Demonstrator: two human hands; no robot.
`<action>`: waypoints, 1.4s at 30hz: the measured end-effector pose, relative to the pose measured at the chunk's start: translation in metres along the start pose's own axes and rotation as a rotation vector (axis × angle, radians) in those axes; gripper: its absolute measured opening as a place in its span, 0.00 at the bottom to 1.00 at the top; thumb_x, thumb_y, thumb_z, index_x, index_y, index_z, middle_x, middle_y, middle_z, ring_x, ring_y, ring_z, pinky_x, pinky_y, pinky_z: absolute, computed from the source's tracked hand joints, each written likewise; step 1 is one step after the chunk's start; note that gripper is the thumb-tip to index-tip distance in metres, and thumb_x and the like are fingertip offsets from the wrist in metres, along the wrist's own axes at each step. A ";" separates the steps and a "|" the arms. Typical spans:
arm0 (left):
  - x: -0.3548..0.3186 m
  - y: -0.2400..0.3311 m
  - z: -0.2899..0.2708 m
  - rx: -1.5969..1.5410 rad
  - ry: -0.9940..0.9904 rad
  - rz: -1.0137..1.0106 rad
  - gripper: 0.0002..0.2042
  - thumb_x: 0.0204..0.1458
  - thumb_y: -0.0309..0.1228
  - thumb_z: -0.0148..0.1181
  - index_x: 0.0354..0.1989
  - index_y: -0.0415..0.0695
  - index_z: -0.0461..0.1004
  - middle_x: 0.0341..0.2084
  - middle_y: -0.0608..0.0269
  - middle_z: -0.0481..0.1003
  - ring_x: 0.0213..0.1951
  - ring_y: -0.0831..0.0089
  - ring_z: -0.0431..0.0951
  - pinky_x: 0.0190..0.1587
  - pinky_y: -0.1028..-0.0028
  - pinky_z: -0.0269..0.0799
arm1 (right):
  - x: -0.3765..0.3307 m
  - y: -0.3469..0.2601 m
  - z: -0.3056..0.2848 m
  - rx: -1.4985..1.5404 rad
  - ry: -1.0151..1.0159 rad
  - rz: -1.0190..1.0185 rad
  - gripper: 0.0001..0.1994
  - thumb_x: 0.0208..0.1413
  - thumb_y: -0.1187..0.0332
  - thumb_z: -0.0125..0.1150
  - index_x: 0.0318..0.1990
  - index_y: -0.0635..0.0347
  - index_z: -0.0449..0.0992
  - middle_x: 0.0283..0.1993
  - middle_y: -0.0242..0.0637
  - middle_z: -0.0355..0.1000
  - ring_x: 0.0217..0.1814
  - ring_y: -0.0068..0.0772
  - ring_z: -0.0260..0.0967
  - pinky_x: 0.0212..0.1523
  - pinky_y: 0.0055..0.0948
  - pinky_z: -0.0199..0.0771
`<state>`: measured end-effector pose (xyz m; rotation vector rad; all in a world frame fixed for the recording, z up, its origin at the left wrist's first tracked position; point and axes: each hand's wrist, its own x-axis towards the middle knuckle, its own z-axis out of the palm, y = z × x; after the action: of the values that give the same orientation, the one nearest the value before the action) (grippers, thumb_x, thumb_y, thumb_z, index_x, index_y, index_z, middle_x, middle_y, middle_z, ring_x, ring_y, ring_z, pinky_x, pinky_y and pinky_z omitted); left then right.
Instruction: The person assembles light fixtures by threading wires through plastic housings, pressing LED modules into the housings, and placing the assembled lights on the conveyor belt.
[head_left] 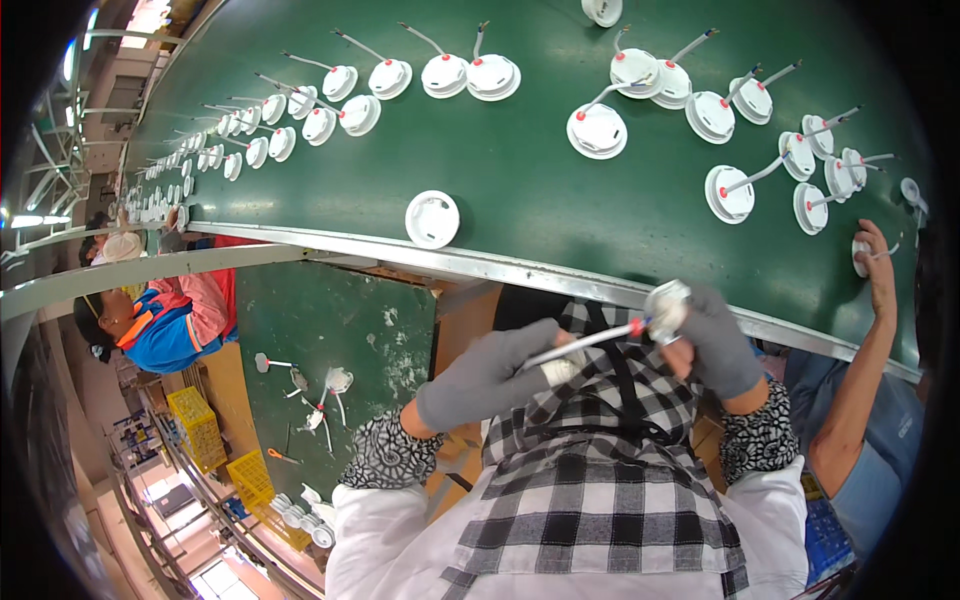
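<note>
Right hand [715,345] with fitting [665,308] below belt edge [560,272]

Factory assembly line: long green conveyor belt [520,190] carrying white round fixtures [597,130], workers alongside, yellow crates [200,425].

A single head-worn fisheye view looks steeply down from above the person's chest. The green conveyor belt [520,190] curves across from nine o'clock to three o'clock, farther off; the checked apron [600,490] fills six o'clock, very near. Dark lens rim rings the frame, and straight edges bow outward.
</note>
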<state>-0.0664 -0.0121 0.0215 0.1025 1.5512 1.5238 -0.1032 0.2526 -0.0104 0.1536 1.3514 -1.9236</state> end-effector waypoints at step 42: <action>0.035 0.000 0.025 -0.307 0.193 0.296 0.45 0.44 0.40 0.68 0.67 0.35 0.49 0.59 0.56 0.61 0.62 0.69 0.60 0.64 0.68 0.54 | 0.027 -0.005 0.048 0.160 0.287 -0.627 0.04 0.54 0.73 0.59 0.35 0.64 0.74 0.26 0.31 0.72 0.22 0.17 0.68 0.26 0.17 0.68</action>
<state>-0.0702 0.0283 0.0078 0.0083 1.4770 2.0407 -0.1100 0.1990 0.0002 0.0907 1.5561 -2.6160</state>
